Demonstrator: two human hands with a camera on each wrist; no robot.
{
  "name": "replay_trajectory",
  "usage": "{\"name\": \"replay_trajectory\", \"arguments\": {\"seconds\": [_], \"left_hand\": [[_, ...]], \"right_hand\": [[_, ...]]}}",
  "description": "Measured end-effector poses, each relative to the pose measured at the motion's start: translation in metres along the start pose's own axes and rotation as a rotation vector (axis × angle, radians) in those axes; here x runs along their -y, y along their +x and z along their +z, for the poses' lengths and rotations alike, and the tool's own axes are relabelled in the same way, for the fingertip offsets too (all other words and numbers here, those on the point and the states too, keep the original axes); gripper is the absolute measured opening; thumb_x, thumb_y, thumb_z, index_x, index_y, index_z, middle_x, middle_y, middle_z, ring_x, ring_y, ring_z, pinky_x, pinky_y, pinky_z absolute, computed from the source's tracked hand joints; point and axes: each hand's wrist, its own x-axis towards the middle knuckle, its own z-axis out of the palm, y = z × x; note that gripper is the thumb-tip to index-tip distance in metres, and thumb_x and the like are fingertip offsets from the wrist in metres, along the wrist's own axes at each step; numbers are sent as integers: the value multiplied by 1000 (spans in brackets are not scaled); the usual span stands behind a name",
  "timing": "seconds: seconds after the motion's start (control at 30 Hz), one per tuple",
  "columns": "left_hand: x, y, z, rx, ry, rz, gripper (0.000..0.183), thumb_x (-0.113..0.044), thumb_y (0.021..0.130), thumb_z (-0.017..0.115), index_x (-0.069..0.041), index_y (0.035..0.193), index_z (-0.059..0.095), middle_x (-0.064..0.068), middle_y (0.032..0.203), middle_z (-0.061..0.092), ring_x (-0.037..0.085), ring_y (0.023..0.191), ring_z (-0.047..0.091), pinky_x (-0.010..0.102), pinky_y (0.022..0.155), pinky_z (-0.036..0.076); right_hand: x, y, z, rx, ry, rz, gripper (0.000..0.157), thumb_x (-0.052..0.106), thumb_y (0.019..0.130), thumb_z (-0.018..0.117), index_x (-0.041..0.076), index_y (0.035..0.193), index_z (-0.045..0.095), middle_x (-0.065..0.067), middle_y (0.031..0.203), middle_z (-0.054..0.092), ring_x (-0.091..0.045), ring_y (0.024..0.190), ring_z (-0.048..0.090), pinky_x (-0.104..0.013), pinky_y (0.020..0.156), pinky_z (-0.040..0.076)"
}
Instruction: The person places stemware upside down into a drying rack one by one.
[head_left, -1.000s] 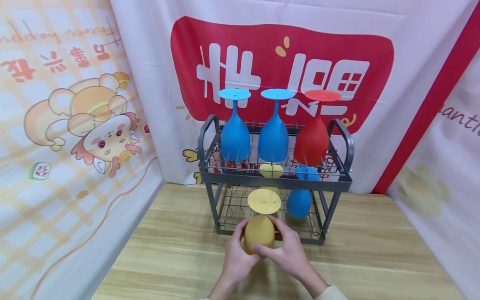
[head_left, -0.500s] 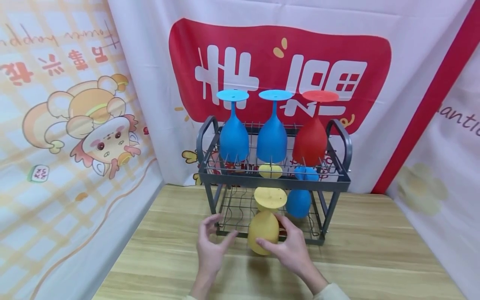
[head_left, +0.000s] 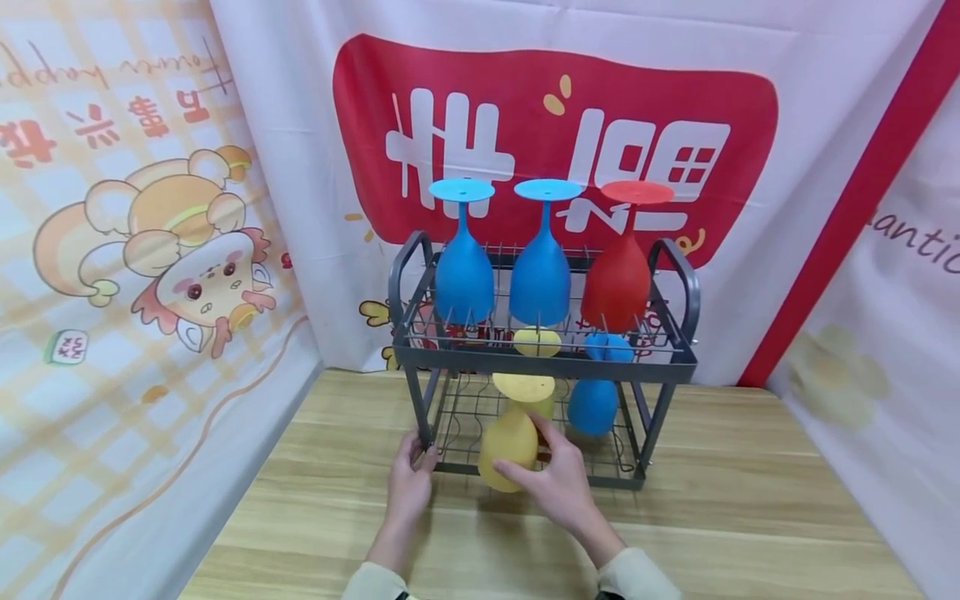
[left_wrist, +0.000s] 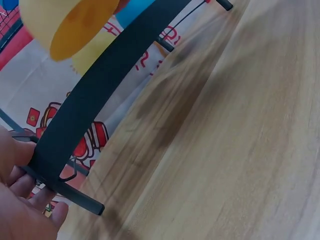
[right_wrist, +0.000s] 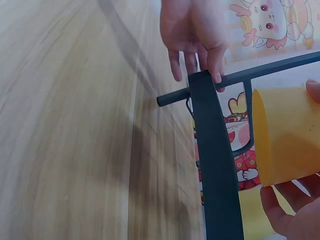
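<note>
My right hand (head_left: 562,483) holds a yellow goblet (head_left: 506,446) by its bowl. The goblet is upside down and slightly tilted, its round foot upward, at the front of the lower tier of a dark two-tier rack (head_left: 547,364). In the right wrist view the goblet's open rim (right_wrist: 262,140) faces the rack's lower front bar (right_wrist: 217,160), with my right fingers (right_wrist: 275,210) around the bowl. My left hand (head_left: 411,479) grips the rack's lower front left corner. In the left wrist view the thumb and fingers (left_wrist: 37,197) close around that corner.
Two blue goblets (head_left: 464,283) and a red goblet (head_left: 617,287) stand inverted on the upper tier. A blue goblet (head_left: 593,408) and another yellow goblet (head_left: 537,342) stand farther back below. Wooden table (head_left: 720,517) lies around the rack; printed cloths (head_left: 285,167) hang behind and left.
My left hand has let go of the yellow goblet, moved left and taken hold of the rack's corner. The right hand has moved the goblet slightly toward the rack and tilted it.
</note>
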Motion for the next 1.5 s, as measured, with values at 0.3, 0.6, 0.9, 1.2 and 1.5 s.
{"name": "replay_trajectory", "arguments": {"seconds": [0.3,0.6,0.9,1.2,1.5], "left_hand": [[5,5,1,29,-82,-11,53,-6,106,58,0,156,43,26,157,51,45,151,46,55,124,40],[6,3,0,31,-79,-39,54,-7,106,57,-1,157,41,26,160,48,46,154,40,60,127,33],[10,4,-1,26,-82,-35,53,-7,106,58,-2,156,43,25,160,49,45,154,41,60,127,33],[8,4,-2,19,-67,-34,52,-7,106,58,-2,156,44,25,159,50,45,154,40,63,127,31],[7,6,-5,25,-45,-53,54,-10,107,58,-4,158,42,25,162,47,46,155,37,65,127,29]], "right_hand": [[2,25,35,-46,-19,-40,87,46,83,90,14,154,50,-9,138,68,-26,115,69,-43,93,64],[-14,49,64,-42,-78,-46,79,45,86,88,13,150,54,-9,138,67,-27,117,68,-50,98,61],[-24,57,78,-60,-180,9,83,41,86,89,15,154,50,-11,144,64,-31,123,66,-53,103,59],[-20,70,85,-94,-161,71,87,43,86,88,18,158,46,-11,143,64,-32,121,66,-55,102,58],[-23,83,91,-95,-155,80,90,46,88,85,16,161,42,-12,147,62,-34,124,65,-55,103,57]]}}
